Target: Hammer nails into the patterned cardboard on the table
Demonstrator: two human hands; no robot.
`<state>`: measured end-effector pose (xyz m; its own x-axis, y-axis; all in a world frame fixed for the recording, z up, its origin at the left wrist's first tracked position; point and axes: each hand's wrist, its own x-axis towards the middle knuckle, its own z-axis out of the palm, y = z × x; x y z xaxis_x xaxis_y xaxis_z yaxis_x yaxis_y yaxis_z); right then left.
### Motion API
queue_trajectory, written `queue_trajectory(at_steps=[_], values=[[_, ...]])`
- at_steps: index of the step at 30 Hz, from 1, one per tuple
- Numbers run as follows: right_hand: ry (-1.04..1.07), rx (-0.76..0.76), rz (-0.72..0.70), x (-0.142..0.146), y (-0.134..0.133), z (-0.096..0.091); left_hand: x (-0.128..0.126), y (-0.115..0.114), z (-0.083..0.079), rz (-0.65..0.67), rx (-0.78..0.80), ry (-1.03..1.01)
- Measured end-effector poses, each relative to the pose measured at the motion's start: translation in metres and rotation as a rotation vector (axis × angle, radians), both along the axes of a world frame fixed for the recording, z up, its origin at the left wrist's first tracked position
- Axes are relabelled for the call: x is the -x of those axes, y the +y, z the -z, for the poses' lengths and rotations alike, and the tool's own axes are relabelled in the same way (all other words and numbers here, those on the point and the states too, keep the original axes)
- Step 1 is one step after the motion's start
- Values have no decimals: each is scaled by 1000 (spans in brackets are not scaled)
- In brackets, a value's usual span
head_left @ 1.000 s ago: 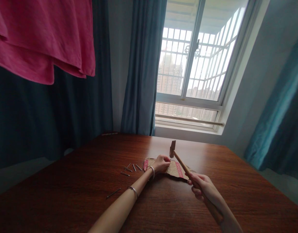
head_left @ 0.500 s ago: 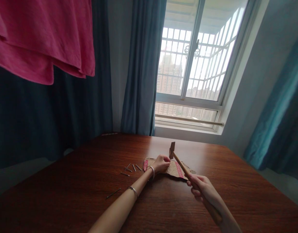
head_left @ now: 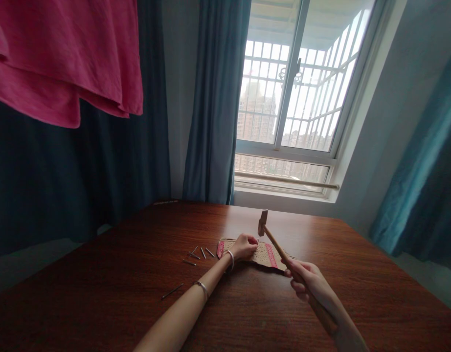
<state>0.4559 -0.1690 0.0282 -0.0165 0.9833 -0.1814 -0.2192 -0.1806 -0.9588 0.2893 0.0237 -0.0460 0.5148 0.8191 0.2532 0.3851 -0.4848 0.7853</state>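
gripping a hammer (head_left: 279, 248), the right hand (head_left: 309, 281) sits lower right; lower centre, the left hand (head_left: 245, 247) pinches a metal piece (head_left: 258, 241) over a pink-banded, speckled sheet (head_left: 262, 254).

glossy wood-grain table (head_left: 115, 283), smooth wooden hammer handle (head_left: 276, 243), metal rods (head_left: 202, 253), rough cardboard-like sheet (head_left: 261, 255), matt cloth (head_left: 82, 54), satiny curtain (head_left: 409, 176)
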Motion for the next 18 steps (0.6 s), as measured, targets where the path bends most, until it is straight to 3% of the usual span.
queue_trajectory(at_steps=[18], values=[[13, -13, 17, 1, -3, -1, 1, 5, 5, 26, -39, 22]])
